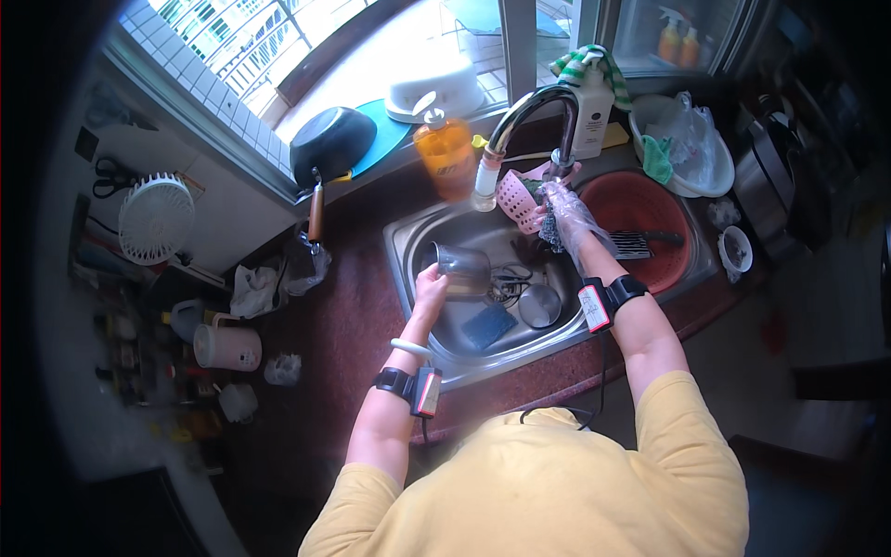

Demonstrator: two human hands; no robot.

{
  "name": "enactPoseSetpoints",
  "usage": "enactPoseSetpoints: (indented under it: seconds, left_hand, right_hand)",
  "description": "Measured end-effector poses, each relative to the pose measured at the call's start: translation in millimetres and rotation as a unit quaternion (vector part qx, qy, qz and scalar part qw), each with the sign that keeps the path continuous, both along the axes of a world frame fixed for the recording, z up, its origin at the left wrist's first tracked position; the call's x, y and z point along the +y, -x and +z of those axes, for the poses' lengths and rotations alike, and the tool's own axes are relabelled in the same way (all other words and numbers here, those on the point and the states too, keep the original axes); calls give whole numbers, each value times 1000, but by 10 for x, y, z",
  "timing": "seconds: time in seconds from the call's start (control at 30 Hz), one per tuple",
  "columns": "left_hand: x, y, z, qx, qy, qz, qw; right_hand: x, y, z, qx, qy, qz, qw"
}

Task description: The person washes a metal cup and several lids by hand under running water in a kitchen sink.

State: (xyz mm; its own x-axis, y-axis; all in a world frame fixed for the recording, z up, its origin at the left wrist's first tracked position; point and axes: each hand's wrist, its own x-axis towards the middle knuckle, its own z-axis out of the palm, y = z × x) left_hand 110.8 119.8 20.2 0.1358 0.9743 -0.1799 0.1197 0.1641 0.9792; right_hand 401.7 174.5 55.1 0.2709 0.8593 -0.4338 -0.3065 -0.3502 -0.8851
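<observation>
My left hand (431, 287) grips a stainless steel mug (465, 270) at its side, tilted over the left part of the steel sink (445, 359). My right hand (565, 212), in a clear plastic glove, is at the pink perforated sink caddy (516, 200) beneath the tap. A grey scouring pad (550, 231) hangs at its fingers, which appear closed on it. Part of the caddy is hidden behind that hand. In the sink basin lie a blue scouring cloth (489, 325), a small round metal bowl (539, 306) and some wire-like metal items (510, 282).
The curved chrome tap (532, 104) arches over the basin. To the right, a red plastic colander (686, 240) holds a black-handled slotted tool (633, 244). An orange pump bottle (443, 157) and a black pan (334, 143) stand behind the sink. A pink kettle (228, 344) is at left.
</observation>
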Motion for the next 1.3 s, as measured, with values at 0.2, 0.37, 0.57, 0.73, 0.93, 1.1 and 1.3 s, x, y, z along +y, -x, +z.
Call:
enactPoseSetpoints:
  seconds: [0.2,0.37,0.57,0.73,0.93,1.1,1.3]
  left_hand:
    - [214,-208,-151,39,-45,-41,997]
    - [420,-364,-315,101,-72,-67,990]
    - [523,-481,-128,92,-18,-148,984]
    - [328,-191,178,-88,47,-136,986]
    - [184,-107,275,-125,53,-100,986]
    - [244,-61,232,-132,32,-114,984]
    - [428,-85,98,-284,178,48,941]
  right_hand:
    - [-131,-102,-123,26,-16,34,999]
    - [-257,91,-269,-292,-112,-17,950]
    - [-286,842,-302,-500,-191,152,831]
    - [-286,908,-282,-449,-248,262,818]
    - [-136,1060,-270,-596,-249,352,678]
    - [-267,960,-329,-329,-233,298,865]
    - [-474,854,-693,334,-43,30,941]
